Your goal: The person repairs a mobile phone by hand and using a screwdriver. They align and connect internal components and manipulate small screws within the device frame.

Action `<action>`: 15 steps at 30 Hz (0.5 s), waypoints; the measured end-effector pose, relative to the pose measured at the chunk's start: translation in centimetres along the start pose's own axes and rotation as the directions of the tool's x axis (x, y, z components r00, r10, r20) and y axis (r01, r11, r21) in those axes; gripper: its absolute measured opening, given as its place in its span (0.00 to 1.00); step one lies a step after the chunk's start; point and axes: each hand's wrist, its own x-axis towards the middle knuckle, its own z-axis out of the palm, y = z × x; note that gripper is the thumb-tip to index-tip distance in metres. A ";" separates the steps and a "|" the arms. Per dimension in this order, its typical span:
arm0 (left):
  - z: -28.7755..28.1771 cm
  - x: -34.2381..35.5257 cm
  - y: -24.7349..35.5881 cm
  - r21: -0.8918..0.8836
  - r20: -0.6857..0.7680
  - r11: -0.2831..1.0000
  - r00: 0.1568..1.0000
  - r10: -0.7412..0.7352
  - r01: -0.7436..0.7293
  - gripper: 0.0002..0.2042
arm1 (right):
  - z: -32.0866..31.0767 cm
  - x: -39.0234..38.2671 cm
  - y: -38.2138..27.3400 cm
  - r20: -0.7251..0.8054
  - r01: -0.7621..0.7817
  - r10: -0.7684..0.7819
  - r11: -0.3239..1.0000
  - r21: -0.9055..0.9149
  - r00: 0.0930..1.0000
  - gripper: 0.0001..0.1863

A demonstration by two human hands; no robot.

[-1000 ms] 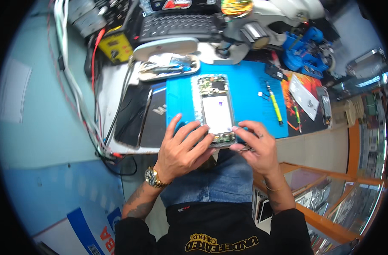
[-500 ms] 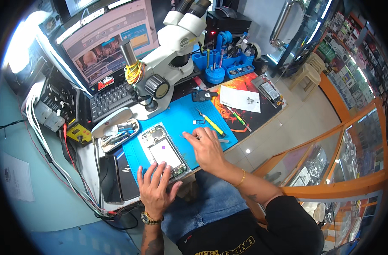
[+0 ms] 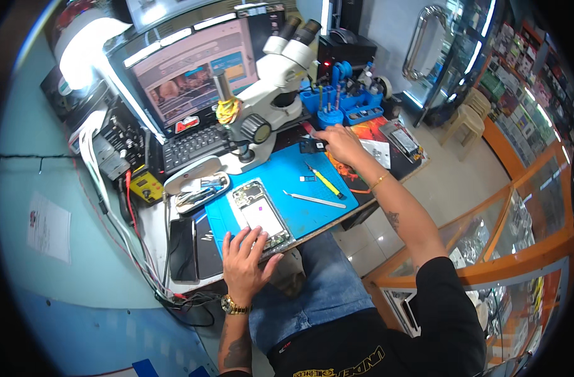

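Through the head view I have the left hand (image 3: 244, 259) with its fingers loosely spread, fingertips on the lower part of an opened smartphone (image 3: 255, 217), probably to keep it from sliding. The phone lies face-down, it seems, near the front edge of the blue work mat (image 3: 287, 168), within easy reach; the mat looks smooth and rubbery, likely there to cushion bare parts.

I see my right hand (image 3: 341, 144) stretched to the mat's far corner, fingers bent down over a small matte-black, blocky part (image 3: 311, 146). I cannot tell whether they have closed on it.

Slender, pale metal tweezers (image 3: 315, 200) and a yellow-handled screwdriver (image 3: 326, 182) lie on the mat to the phone's right, presumably kept handy for fine work. Inside the phone, a flat, glossy white rectangle sits between green-black circuitry at either end. Behind the mat stands a white stereo microscope (image 3: 280, 81) with a ridged black knob.
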 end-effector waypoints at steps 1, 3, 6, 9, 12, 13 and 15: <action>-0.3 -0.1 -0.2 0.009 -0.004 1.000 1.000 0.005 -0.005 0.26 | -0.2 0.7 -0.6 -0.005 0.032 -0.032 0.999 0.007 0.999 0.21; -0.6 -0.3 -0.2 0.021 -0.025 1.000 1.000 -0.016 0.016 0.26 | -0.4 0.7 -1.4 0.083 -0.039 0.043 0.998 -0.040 0.996 0.22; -0.5 -0.1 -0.1 -0.020 -0.030 1.000 1.000 0.001 -0.002 0.26 | -1.2 0.4 -0.9 0.143 -0.064 0.072 0.996 -0.060 0.987 0.26; -0.6 -0.3 -0.2 -0.040 -0.030 0.999 1.000 -0.009 0.008 0.27 | -3.6 1.1 -1.4 0.253 -0.113 0.128 0.991 -0.071 0.959 0.36; -0.8 -0.4 -0.2 -0.031 -0.018 0.999 1.000 -0.008 0.008 0.28 | -6.0 0.5 -2.8 0.337 -0.174 0.196 0.980 -0.095 0.921 0.41; -0.7 -0.3 -0.1 -0.041 -0.018 0.999 1.000 -0.004 0.003 0.28 | -6.1 0.3 -2.4 0.338 -0.181 0.205 0.978 -0.103 0.919 0.41; -0.5 -0.2 0.0 -0.033 -0.019 0.999 1.000 -0.001 0.001 0.29 | -6.5 0.1 -1.7 0.290 -0.184 0.221 0.971 -0.152 0.931 0.41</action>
